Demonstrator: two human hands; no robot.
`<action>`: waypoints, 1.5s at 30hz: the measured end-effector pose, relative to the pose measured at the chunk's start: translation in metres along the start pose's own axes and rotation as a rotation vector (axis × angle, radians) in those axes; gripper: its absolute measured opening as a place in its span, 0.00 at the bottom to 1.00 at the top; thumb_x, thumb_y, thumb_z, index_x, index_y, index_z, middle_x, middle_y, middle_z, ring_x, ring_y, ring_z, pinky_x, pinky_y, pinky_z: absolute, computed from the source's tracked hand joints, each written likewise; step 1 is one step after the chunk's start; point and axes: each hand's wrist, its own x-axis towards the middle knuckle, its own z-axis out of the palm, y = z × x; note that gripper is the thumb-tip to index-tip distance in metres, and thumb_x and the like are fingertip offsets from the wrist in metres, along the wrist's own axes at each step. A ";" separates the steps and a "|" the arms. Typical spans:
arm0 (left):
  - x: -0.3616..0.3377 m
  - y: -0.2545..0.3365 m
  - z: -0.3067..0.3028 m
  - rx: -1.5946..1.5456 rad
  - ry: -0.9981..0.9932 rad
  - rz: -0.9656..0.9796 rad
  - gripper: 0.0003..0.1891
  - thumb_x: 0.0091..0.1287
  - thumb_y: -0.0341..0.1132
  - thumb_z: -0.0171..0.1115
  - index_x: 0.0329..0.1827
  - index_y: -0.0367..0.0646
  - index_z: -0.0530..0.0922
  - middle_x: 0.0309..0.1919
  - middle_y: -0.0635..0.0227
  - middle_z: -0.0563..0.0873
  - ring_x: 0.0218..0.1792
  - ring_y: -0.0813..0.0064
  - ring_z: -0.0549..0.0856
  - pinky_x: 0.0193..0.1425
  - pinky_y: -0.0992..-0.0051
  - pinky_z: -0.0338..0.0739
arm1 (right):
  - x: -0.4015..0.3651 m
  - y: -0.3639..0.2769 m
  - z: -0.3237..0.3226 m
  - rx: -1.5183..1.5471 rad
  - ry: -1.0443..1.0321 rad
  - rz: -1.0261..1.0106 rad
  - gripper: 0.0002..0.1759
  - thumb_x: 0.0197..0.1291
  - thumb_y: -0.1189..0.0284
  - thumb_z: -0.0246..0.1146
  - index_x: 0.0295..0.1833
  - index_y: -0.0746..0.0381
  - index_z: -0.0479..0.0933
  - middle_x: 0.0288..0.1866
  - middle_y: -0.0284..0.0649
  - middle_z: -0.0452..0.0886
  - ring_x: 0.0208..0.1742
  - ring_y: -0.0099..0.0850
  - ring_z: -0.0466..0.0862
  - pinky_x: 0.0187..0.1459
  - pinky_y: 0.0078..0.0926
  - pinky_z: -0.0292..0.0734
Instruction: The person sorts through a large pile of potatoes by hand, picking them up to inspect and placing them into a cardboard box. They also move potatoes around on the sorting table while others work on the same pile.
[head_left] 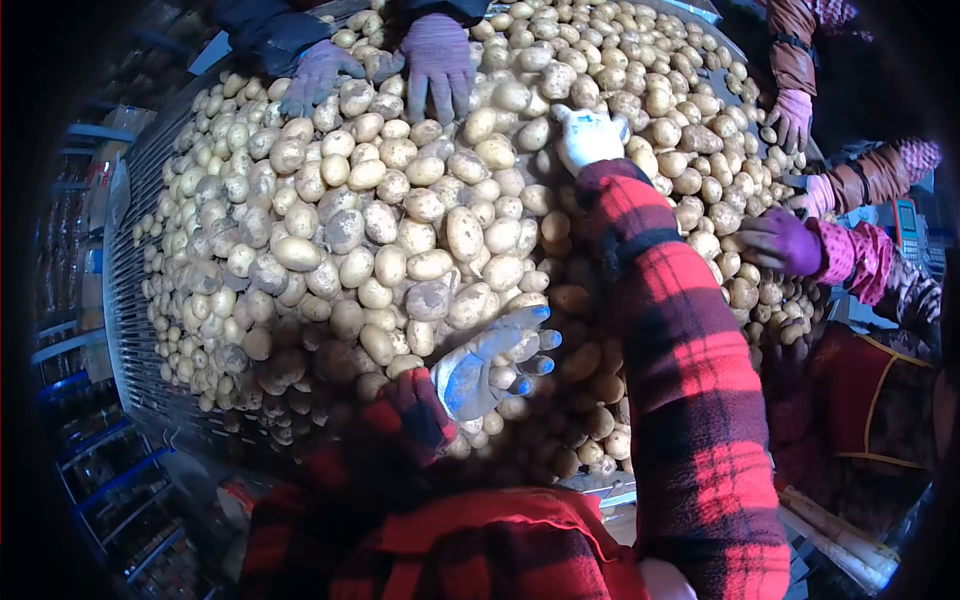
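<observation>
Many pale, partly soiled potatoes (430, 265) lie heaped over a wide sorting surface. Low in the middle, my left hand (485, 370), in a grey and blue glove, has its palm turned up and its fingers spread, and potatoes show between and beside the fingers. My right hand (590, 138), in a white glove, reaches out to the far part of the heap. Its fingers are bent down at the potatoes there, and what they may hold is hidden. Red and black checked sleeves cover both my arms.
Across the heap are a co-worker's purple-gloved hands (440, 65). Co-workers' gloved hands (785, 242) also reach in from the right. A slatted metal edge (125, 290) borders the heap on the left, beside blue racks (110, 430). A teal device (907, 222) is at the far right.
</observation>
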 end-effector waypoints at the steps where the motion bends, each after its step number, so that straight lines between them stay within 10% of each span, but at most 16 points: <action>1: 0.000 0.000 -0.007 -0.012 -0.054 -0.037 0.27 0.82 0.42 0.59 0.82 0.54 0.69 0.64 0.66 0.82 0.51 0.66 0.82 0.45 0.68 0.82 | -0.005 0.003 -0.007 0.033 -0.030 -0.022 0.25 0.67 0.64 0.62 0.69 0.40 0.81 0.53 0.42 0.92 0.60 0.45 0.88 0.68 0.62 0.66; 6: 0.006 -0.005 -0.018 -0.090 -0.197 -0.009 0.27 0.81 0.43 0.61 0.81 0.52 0.71 0.60 0.66 0.85 0.54 0.65 0.85 0.51 0.68 0.85 | -0.029 0.012 -0.028 0.149 -0.112 -0.091 0.17 0.68 0.61 0.63 0.60 0.44 0.88 0.53 0.43 0.92 0.59 0.48 0.88 0.66 0.52 0.72; 11: 0.003 -0.005 -0.013 -0.223 -0.087 0.042 0.25 0.84 0.50 0.56 0.77 0.48 0.75 0.54 0.67 0.88 0.50 0.66 0.87 0.45 0.67 0.85 | -0.025 -0.021 -0.025 0.071 -0.183 0.104 0.24 0.73 0.68 0.53 0.70 0.43 0.83 0.62 0.44 0.89 0.66 0.47 0.87 0.75 0.72 0.59; 21: -0.013 0.012 0.010 -0.456 -0.154 0.123 0.24 0.84 0.55 0.52 0.68 0.48 0.80 0.53 0.67 0.89 0.49 0.65 0.88 0.43 0.69 0.84 | -0.034 -0.004 -0.040 0.264 -0.254 0.044 0.21 0.71 0.58 0.64 0.64 0.54 0.87 0.60 0.42 0.90 0.64 0.41 0.88 0.68 0.50 0.77; 25: -0.023 0.016 -0.002 -0.431 -0.236 0.262 0.26 0.86 0.55 0.45 0.72 0.48 0.79 0.74 0.58 0.81 0.73 0.51 0.81 0.67 0.60 0.85 | -0.096 -0.011 -0.081 1.368 -0.142 0.092 0.19 0.71 0.69 0.67 0.65 0.60 0.86 0.46 0.35 0.92 0.45 0.27 0.89 0.50 0.30 0.85; 26: -0.024 0.017 -0.003 -0.463 -0.374 0.261 0.28 0.86 0.56 0.43 0.75 0.49 0.76 0.79 0.56 0.76 0.81 0.47 0.72 0.76 0.57 0.79 | -0.122 -0.021 -0.098 1.262 -0.124 0.011 0.18 0.72 0.68 0.66 0.64 0.61 0.86 0.47 0.37 0.92 0.45 0.31 0.90 0.51 0.32 0.86; 31: -0.028 0.022 0.002 -0.312 -0.065 0.274 0.24 0.85 0.58 0.47 0.68 0.51 0.79 0.58 0.72 0.89 0.42 0.74 0.88 0.48 0.69 0.86 | -0.242 -0.062 -0.144 0.943 -0.168 -0.356 0.21 0.70 0.63 0.67 0.63 0.62 0.85 0.52 0.51 0.89 0.58 0.49 0.88 0.62 0.43 0.82; 33: -0.030 0.015 -0.014 -0.295 -0.167 0.270 0.25 0.84 0.58 0.50 0.68 0.50 0.79 0.65 0.66 0.86 0.44 0.74 0.87 0.45 0.71 0.86 | -0.275 -0.062 -0.140 1.124 -0.109 -0.231 0.23 0.69 0.64 0.67 0.65 0.62 0.83 0.60 0.53 0.86 0.64 0.51 0.85 0.66 0.47 0.79; 34: -0.033 0.012 -0.014 -0.379 -0.224 0.201 0.30 0.85 0.59 0.47 0.75 0.46 0.77 0.71 0.59 0.83 0.69 0.55 0.82 0.43 0.71 0.89 | -0.289 -0.051 -0.142 1.081 -0.044 -0.221 0.26 0.68 0.63 0.68 0.69 0.62 0.80 0.66 0.54 0.83 0.67 0.53 0.82 0.69 0.47 0.76; 39: -0.057 0.003 -0.023 -0.448 -0.302 0.058 0.26 0.83 0.58 0.52 0.65 0.47 0.83 0.70 0.58 0.83 0.73 0.48 0.77 0.45 0.71 0.87 | -0.376 -0.019 -0.111 0.224 0.173 0.006 0.32 0.59 0.60 0.74 0.70 0.52 0.79 0.77 0.47 0.72 0.73 0.50 0.74 0.77 0.63 0.60; 45: -0.056 -0.006 -0.034 -0.433 -0.318 0.025 0.29 0.84 0.59 0.48 0.69 0.45 0.81 0.72 0.58 0.80 0.73 0.51 0.78 0.50 0.70 0.88 | -0.314 -0.003 -0.100 0.177 0.315 0.069 0.33 0.67 0.64 0.71 0.77 0.54 0.75 0.75 0.51 0.74 0.76 0.51 0.73 0.80 0.65 0.54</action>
